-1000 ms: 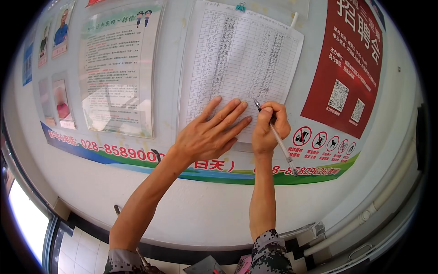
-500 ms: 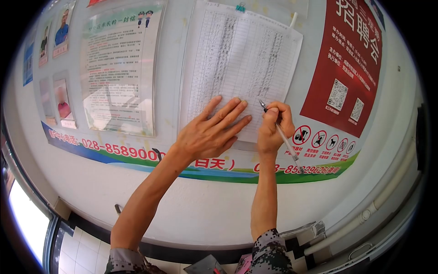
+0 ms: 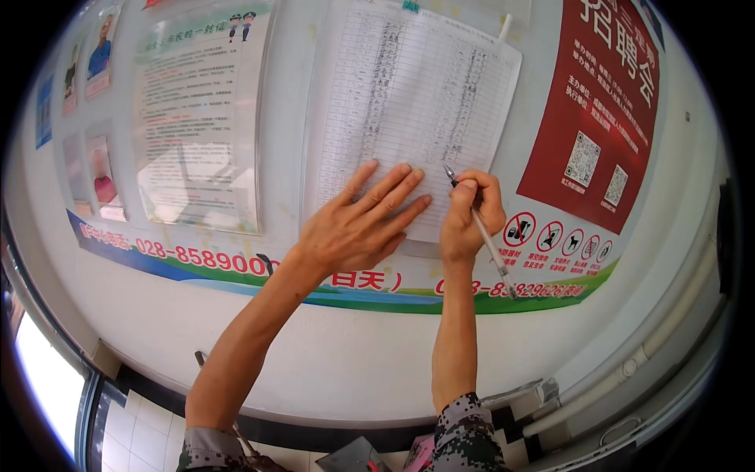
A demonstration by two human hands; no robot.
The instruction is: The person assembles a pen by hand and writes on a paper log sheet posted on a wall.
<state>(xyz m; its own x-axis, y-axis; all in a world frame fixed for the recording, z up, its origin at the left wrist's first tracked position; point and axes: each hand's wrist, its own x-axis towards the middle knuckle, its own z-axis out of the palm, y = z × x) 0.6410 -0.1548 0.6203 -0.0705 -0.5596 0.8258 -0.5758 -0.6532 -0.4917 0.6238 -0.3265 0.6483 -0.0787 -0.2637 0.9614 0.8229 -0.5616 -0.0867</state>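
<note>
A sheet of ruled paper [image 3: 425,102] with columns of handwriting hangs on the notice board, held at its top by a green binder clip [image 3: 410,6]. My left hand [image 3: 362,216] lies flat over the sheet's lower left part, fingers spread. In my right hand [image 3: 473,216] is a clear-barrelled pen [image 3: 494,250], gripped between thumb and fingers. Its tip points up and left at the lower part of the right-hand written column; whether it touches the paper I cannot tell. My left hand hides the sheet's lower left corner.
A printed letter in a clear sleeve [image 3: 200,118] is mounted left of the sheet, with portrait photos [image 3: 101,55] further left. A red poster [image 3: 594,102] hangs at right. Below run a white wall [image 3: 354,354], a pipe [image 3: 629,370] and floor tiles [image 3: 141,433].
The view has shifted slightly, with the board's left side sliding left. The pen tip sits slightly higher and further left. My left hand stays pressed on the sheet.
</note>
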